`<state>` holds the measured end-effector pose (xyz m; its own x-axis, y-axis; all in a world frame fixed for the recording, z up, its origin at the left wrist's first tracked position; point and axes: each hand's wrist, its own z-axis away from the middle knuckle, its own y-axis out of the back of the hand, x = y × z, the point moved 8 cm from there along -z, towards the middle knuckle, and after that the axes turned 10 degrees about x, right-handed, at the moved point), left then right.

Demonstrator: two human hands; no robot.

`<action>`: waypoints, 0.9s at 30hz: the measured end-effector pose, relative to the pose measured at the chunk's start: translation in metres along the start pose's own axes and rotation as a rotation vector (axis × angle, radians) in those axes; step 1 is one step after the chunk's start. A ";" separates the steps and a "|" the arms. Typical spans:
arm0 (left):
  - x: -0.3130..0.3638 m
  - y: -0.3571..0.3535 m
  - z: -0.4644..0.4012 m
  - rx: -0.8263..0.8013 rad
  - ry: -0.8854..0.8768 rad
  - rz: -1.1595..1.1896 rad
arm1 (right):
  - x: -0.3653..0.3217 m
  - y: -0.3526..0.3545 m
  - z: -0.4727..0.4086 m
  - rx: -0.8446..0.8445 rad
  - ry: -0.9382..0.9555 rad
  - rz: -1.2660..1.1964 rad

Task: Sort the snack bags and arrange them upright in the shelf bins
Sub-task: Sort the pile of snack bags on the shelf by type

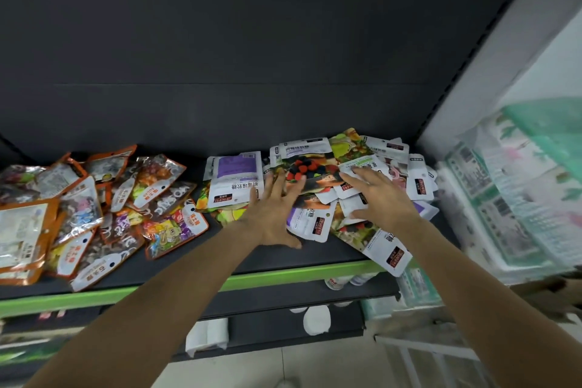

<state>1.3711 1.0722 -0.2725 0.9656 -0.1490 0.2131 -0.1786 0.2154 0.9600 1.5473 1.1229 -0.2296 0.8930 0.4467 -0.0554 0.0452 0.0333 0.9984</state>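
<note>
— What filled the view, biggest first?

— The dark shelf [176, 268] with its green front edge [283, 276], under a plain dark back panel [283, 41]. On the shelf lay two loose heaps of snack bags, all flat, none upright. The orange-edged heap [94, 208] took the left part; the white-and-fruit heap [343, 186] took the right, reaching close to the shelf's right end.

— Which way did the bags point?

— Every way. In the right heap a white bag with a purple panel [234, 178] lay with its long axis front to back, its print upside down to the camera. One white bag [389, 253] hung slantwise over the front edge. The left bags were fanned at many angles.

— Any writing?

— "Mosaic" showed on a left bag [171, 198]. The right bags carried Chinese characters and small red-and-black logos, too small to read surely.

— Open room?

— A bare strip of shelf ran along the front, between the heaps and the green edge, widest below the gap between them.

— And the hands?

— The left hand [277, 211] lay palm down, fingers straight and spread, pressing on the right heap's left part. The right hand [381, 198] rested on the same heap, fingers extended, gripping nothing.

— To the right?

— Blurred green-and-white packs [516, 198].
</note>
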 end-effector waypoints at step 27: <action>0.066 0.010 -0.011 0.160 -0.125 -0.089 | 0.018 0.033 0.021 0.226 -0.119 0.248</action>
<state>1.4350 1.0753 -0.2508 0.9498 -0.2812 0.1373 -0.1309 0.0416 0.9905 1.5739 1.1135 -0.1978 0.9346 0.3083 0.1776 -0.0940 -0.2676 0.9589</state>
